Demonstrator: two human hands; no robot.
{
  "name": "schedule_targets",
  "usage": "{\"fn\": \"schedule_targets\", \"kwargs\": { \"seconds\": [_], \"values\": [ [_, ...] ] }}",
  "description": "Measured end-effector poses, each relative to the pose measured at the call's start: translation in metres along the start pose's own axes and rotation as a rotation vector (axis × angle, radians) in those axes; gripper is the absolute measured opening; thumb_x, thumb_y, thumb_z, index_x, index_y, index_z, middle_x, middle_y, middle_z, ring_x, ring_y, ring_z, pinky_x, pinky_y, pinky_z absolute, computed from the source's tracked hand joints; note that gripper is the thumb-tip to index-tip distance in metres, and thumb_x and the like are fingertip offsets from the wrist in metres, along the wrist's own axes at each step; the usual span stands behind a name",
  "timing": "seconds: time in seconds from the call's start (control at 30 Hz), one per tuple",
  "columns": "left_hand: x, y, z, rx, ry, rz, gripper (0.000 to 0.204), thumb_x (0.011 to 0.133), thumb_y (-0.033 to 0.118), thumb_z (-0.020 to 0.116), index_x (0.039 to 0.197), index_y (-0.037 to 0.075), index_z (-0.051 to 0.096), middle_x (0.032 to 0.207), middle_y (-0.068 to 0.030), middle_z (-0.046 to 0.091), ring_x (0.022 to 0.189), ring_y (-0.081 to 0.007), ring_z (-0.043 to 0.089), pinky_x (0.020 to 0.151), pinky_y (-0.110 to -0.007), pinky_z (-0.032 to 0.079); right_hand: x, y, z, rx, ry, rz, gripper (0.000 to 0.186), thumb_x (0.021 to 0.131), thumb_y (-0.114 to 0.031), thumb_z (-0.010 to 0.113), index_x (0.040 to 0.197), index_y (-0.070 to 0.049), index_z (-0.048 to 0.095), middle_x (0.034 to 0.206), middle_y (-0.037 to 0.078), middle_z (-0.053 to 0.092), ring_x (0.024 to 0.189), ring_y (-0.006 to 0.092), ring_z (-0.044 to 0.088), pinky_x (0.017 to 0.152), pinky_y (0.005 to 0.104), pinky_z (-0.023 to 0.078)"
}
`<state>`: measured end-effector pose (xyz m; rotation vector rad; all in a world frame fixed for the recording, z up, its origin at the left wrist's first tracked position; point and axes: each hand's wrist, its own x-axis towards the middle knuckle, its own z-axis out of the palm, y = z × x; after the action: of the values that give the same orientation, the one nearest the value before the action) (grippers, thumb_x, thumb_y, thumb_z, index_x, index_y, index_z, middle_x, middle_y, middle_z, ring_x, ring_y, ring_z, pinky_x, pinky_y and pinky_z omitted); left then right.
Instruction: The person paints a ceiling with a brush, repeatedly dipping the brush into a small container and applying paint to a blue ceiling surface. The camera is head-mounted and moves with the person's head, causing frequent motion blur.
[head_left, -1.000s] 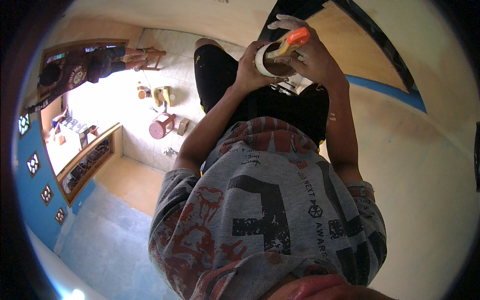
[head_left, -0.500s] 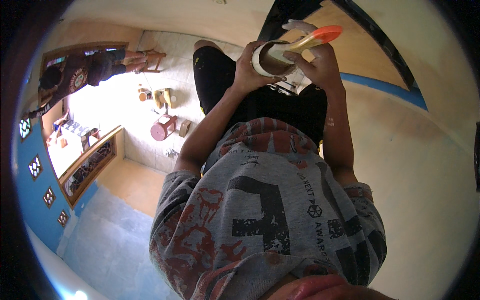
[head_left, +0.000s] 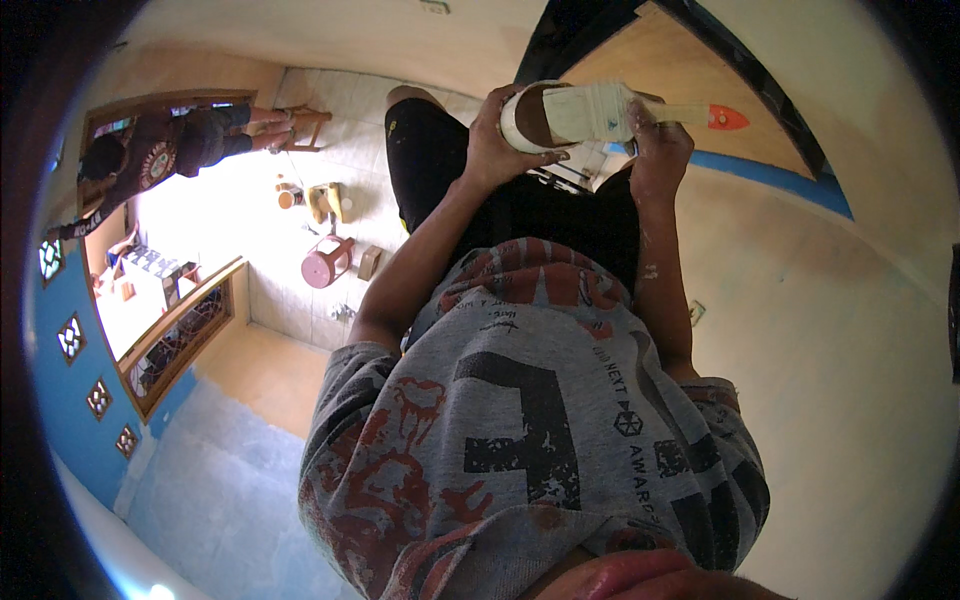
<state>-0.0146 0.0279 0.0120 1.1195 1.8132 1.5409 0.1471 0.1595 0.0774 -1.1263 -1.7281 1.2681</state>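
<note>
My left hand (head_left: 491, 150) is wrapped around a small white tub (head_left: 512, 128) with brownish paint inside, held out over my lap. In my right hand (head_left: 661, 155) is a wide paintbrush (head_left: 592, 113), gripped near the base of its pale handle, which ends in an orange tip. The brush lies almost level, its whitish bristles over the tub's opening. Whether the bristle ends touch the paint or the rim, I cannot tell.
A dark-framed wooden panel (head_left: 690, 80) stands beyond my right hand, next to a cream wall (head_left: 830, 330). On the tiled floor are a pink stool (head_left: 322, 268), a brown block (head_left: 369, 263) and a can (head_left: 288, 197). Another person (head_left: 150, 150) stands on a wooden stool (head_left: 308, 128) by the bright opening.
The brush has swung from tilted up to nearly level, its orange tip now farther right and lower. My right hand has shifted slightly right; my left hand still holds the tub.
</note>
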Motion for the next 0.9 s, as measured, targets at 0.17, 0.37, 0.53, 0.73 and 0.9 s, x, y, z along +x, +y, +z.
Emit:
{"fn": "schedule_targets", "kwargs": {
  "seconds": [0.17, 0.37, 0.53, 0.73, 0.9],
  "values": [
    [0.002, -0.001, 0.002, -0.033, 0.017, 0.002, 0.092, 0.050, 0.030, 0.096, 0.125, 0.007, 0.048, 0.119, -0.0140, 0.061, 0.111, -0.0269, 0.062, 0.095, -0.040, 0.051, -0.005, -0.021, -0.006, 0.259, -0.245, 0.028, 0.018, 0.088, -0.013, 0.069, 0.097, 0.002, 0.064, 0.078, 0.006, 0.065, 0.059, 0.0080, 0.059, 0.049, 0.0226, 0.048],
    [0.001, -0.005, 0.005, -0.017, 0.017, 0.053, 0.091, 0.050, 0.030, 0.096, 0.125, 0.007, 0.048, 0.119, -0.0137, 0.061, 0.111, -0.0262, 0.062, 0.094, -0.039, 0.051, -0.006, -0.028, -0.012, 0.147, -0.267, -0.121, 0.018, 0.087, -0.008, 0.067, 0.098, 0.005, 0.062, 0.085, 0.010, 0.065, 0.061, 0.0109, 0.062, 0.051, 0.0232, 0.053],
    [-0.003, -0.001, 0.007, 0.055, 0.027, 0.018, 0.092, 0.050, 0.031, 0.096, 0.125, 0.006, 0.047, 0.117, -0.0143, 0.062, 0.110, -0.0271, 0.063, 0.093, -0.039, 0.052, -0.013, -0.029, -0.015, -0.031, -0.277, -0.258, 0.021, 0.087, -0.008, 0.068, 0.099, 0.008, 0.060, 0.091, 0.013, 0.065, 0.064, 0.0128, 0.065, 0.053, 0.0249, 0.054],
    [-0.012, -0.005, 0.014, 0.033, 0.074, -0.002, 0.096, 0.049, 0.034, 0.097, 0.125, 0.005, 0.047, 0.114, -0.0153, 0.064, 0.106, -0.0281, 0.064, 0.091, -0.040, 0.053, -0.032, -0.028, -0.021, 0.054, -0.055, -0.262, 0.017, 0.087, -0.010, 0.069, 0.092, 0.004, 0.061, 0.094, 0.013, 0.065, 0.066, 0.0153, 0.066, 0.058, 0.0282, 0.055],
    [-0.006, -0.010, 0.017, 0.066, 0.068, -0.015, 0.096, 0.048, 0.034, 0.097, 0.125, 0.005, 0.047, 0.114, -0.0151, 0.064, 0.106, -0.0278, 0.065, 0.090, -0.039, 0.053, -0.032, -0.022, -0.020, -0.122, -0.087, -0.433, 0.012, 0.085, -0.006, 0.066, 0.089, 0.004, 0.061, 0.095, 0.013, 0.065, 0.076, 0.0161, 0.063, 0.068, 0.0278, 0.051]
  ]
}}
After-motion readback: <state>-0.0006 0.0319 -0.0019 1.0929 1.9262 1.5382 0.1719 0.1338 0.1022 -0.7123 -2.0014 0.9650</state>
